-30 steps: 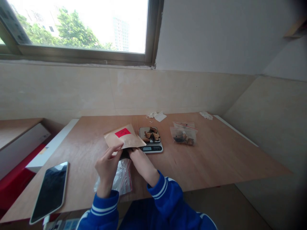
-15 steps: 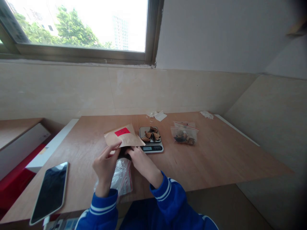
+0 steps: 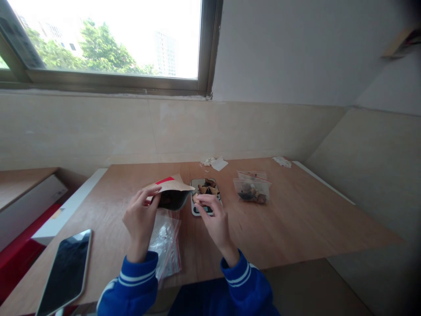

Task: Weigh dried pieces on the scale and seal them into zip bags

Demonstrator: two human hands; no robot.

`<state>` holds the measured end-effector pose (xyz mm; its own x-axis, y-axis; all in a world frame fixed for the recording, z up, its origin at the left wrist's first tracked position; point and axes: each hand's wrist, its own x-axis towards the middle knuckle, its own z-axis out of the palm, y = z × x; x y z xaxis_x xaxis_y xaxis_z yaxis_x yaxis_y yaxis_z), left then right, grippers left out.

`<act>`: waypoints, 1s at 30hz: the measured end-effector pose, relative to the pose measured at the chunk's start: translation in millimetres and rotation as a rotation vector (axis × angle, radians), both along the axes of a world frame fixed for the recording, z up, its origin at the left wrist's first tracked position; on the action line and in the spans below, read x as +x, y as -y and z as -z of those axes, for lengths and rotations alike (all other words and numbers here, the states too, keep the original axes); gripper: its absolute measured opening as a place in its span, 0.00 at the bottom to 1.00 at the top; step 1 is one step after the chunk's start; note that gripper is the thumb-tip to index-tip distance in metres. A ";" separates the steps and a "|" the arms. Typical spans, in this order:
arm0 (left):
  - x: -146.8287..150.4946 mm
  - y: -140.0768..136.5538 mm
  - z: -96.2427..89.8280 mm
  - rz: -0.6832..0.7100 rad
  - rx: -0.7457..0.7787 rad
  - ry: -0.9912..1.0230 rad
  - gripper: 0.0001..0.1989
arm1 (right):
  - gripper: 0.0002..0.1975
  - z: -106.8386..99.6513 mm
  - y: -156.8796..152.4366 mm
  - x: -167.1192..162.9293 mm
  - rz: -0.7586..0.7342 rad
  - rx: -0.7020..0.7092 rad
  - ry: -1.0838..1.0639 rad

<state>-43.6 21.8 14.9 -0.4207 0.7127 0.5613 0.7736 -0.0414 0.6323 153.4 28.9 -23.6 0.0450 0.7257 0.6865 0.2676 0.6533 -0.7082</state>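
My left hand (image 3: 140, 221) is closed on the rim of a kraft paper pouch (image 3: 177, 182) with a red label. The pouch is tilted, its dark mouth gaping toward me. To the right, my right hand (image 3: 215, 215) pinches a brown dried slice (image 3: 196, 199) between thumb and fingers, over the front of a small digital kitchen scale (image 3: 194, 210). Several dark-edged dried pieces (image 3: 208, 189) lie on the scale's plate; their exact kind is unclear. My right fingers partly hide the scale's display.
Clear zip bags (image 3: 164, 245) lie below the pouch. Filled zip bags (image 3: 253, 191) sit right of the scale. A phone (image 3: 67, 267) rests at the table's left. Paper scraps (image 3: 219, 163) and a crumpled tissue (image 3: 282, 162) lie along the back edge of the wooden table (image 3: 296, 215).
My right hand has come out of the pouch and moved right to the scale, a dried slice in its fingers. The pouch has tipped, so its opening now faces me more.
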 end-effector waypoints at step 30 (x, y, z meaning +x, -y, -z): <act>-42.9 -53.0 18.5 0.149 0.097 0.451 0.27 | 0.11 55.4 -94.8 76.8 0.384 -0.068 0.137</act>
<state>-86.5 74.8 -3.6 -0.5345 0.7372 0.4133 0.4048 -0.2060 0.8909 230.2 123.7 -79.0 0.2333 0.7181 0.6556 0.5773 0.4403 -0.6877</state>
